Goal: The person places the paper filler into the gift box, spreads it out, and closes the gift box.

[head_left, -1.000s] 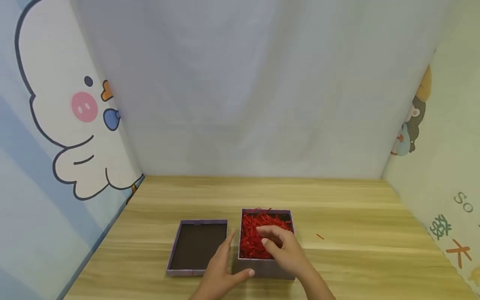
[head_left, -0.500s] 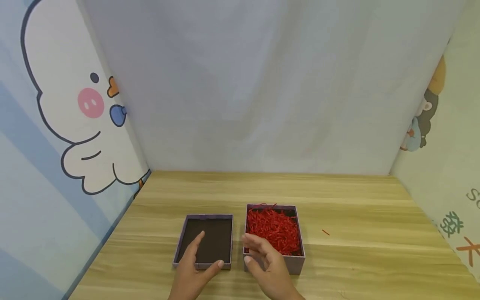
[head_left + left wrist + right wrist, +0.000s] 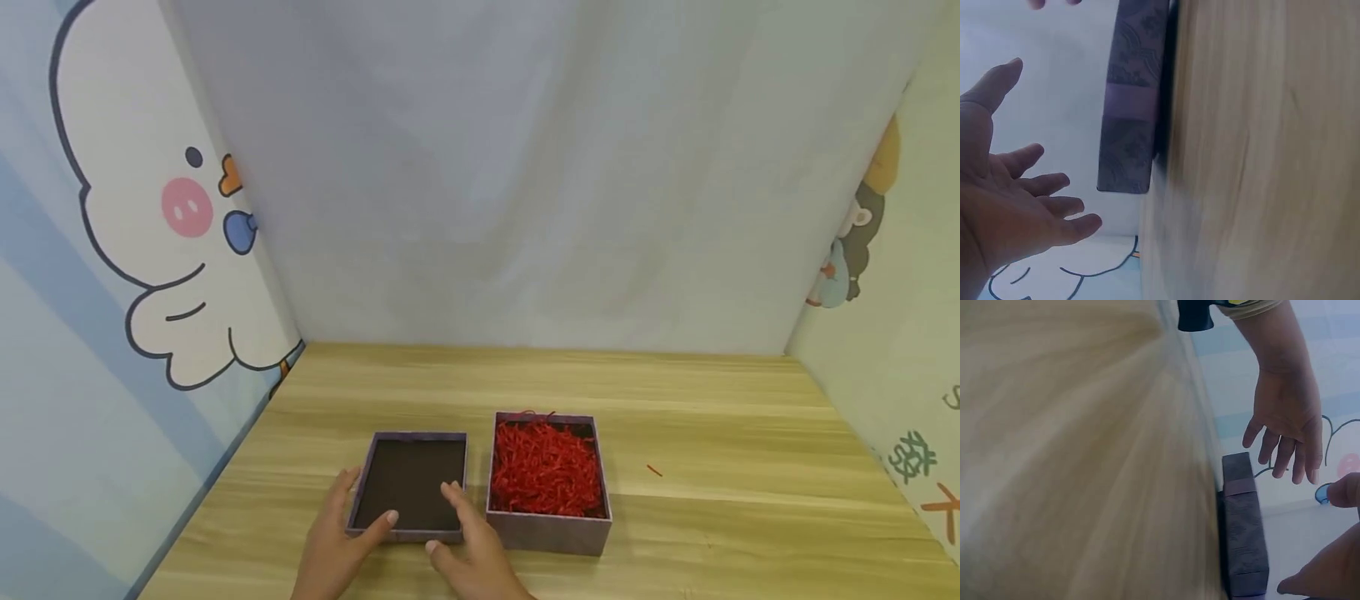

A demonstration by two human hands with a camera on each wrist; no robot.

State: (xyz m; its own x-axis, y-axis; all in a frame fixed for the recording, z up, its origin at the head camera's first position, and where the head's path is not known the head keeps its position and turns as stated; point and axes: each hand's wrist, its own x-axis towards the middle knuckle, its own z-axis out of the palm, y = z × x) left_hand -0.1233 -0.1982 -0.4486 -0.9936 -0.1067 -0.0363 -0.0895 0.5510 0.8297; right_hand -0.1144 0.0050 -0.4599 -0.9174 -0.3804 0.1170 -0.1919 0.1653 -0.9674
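A shallow square lid point(image 3: 408, 483), dark inside with a purple rim, lies inner side up on the table. My left hand point(image 3: 330, 537) hovers at its front left corner, fingers spread and holding nothing. My right hand point(image 3: 480, 550) is at the lid's front right corner, thumb and fingers apart. In the left wrist view, a gap shows between the left hand point(image 3: 1016, 206) and the patterned side of the lid point(image 3: 1129, 119). To the right stands an open purple box point(image 3: 551, 533) filled with red shredded paper point(image 3: 547, 471).
One loose red paper strip point(image 3: 655, 471) lies on the wood-grain table point(image 3: 697, 417) right of the box. A pale curtain point(image 3: 525, 183) hangs behind the table. Printed cloths flank it, the left one with a cartoon duck point(image 3: 127, 150).
Both hands have moved left, the right hand from over the red paper in the box to the lid's right side. The left hand has gone from between box and lid to the lid's left side.
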